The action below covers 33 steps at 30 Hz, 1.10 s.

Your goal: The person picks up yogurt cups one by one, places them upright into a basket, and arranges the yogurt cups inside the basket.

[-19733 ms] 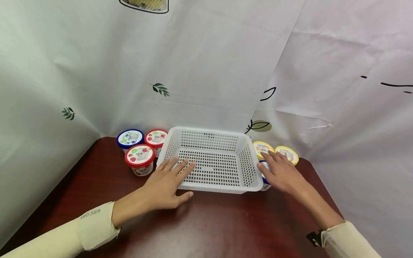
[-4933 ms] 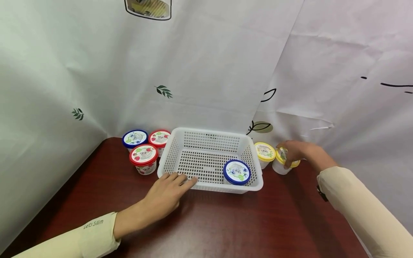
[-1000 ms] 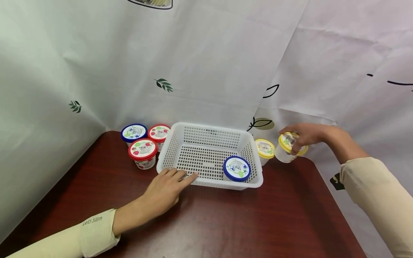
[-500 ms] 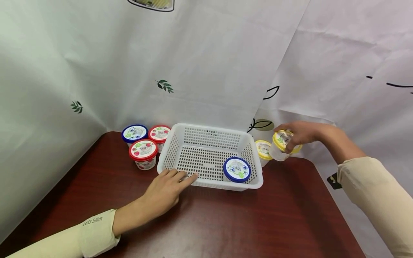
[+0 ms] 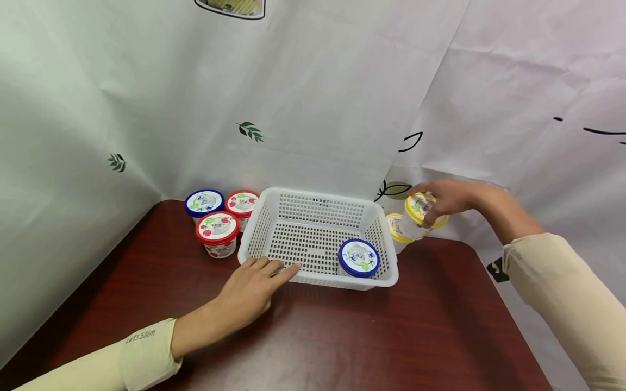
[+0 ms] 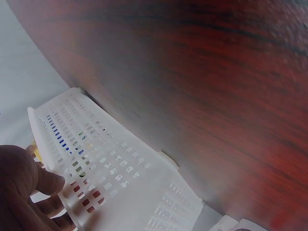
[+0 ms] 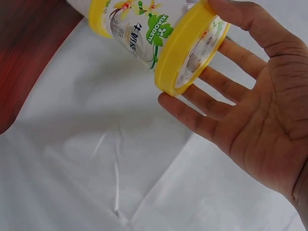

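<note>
My right hand (image 5: 452,198) grips the lid of a yellow-lidded tub (image 5: 417,209), held raised and slightly tilted. In the right wrist view, thumb and fingertips are round the rim of that tub's lid (image 7: 185,53). Partly hidden behind it, a second yellow-lidded tub (image 5: 397,232) stands beside the white plastic basket (image 5: 323,281). Inside the basket, at its right front corner, sits a blue-lidded tub (image 5: 358,258). My left hand (image 5: 249,290) holds the basket's front left rim; the left wrist view has its thumb against the outer wall and other fingers past the rim.
Left of the basket are two red-lidded tubs, the nearer red-lidded tub (image 5: 217,233) in front, and a blue-lidded tub (image 5: 204,203). White printed cloth (image 5: 318,108) hangs behind and beside the dark red table (image 5: 342,336).
A blue-lidded tub has gone from the basket's right side into it. Within the last second, the right hand has carried the yellow-lidded tub left, over the second one. The left hand stays put.
</note>
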Each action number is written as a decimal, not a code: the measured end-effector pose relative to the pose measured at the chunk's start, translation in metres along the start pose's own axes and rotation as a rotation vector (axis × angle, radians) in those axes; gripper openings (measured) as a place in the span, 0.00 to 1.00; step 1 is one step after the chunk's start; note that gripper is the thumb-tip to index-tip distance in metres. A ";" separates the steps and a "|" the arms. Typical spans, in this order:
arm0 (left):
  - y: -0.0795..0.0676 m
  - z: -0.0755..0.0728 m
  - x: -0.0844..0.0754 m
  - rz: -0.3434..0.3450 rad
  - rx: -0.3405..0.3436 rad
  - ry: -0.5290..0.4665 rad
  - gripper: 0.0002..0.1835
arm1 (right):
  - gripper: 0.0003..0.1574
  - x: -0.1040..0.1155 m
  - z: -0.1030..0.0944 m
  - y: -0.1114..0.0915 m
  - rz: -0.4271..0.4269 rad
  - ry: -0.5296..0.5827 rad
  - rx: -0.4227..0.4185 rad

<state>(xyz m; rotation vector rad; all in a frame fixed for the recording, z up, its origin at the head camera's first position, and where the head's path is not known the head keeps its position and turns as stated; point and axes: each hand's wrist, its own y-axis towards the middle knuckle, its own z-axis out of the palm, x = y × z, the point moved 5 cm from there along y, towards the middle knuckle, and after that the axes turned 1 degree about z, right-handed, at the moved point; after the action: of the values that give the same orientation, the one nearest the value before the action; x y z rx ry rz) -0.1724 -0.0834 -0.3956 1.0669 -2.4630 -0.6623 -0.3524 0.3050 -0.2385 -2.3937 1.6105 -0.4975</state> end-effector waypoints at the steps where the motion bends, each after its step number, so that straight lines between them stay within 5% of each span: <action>1: 0.000 0.000 0.000 -0.001 -0.001 -0.001 0.34 | 0.58 0.002 -0.001 0.001 0.001 0.002 -0.002; 23: 0.000 0.000 0.000 -0.001 -0.005 -0.005 0.35 | 0.59 0.036 -0.008 0.015 -0.088 -0.015 -0.057; 33: 0.000 -0.001 0.000 -0.004 -0.008 -0.010 0.35 | 0.60 0.051 -0.005 0.022 -0.054 -0.047 -0.048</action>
<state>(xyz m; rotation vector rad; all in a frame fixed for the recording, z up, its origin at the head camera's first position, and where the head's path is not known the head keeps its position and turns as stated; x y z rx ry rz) -0.1721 -0.0833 -0.3947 1.0688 -2.4652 -0.6801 -0.3552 0.2500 -0.2337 -2.4697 1.5591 -0.4130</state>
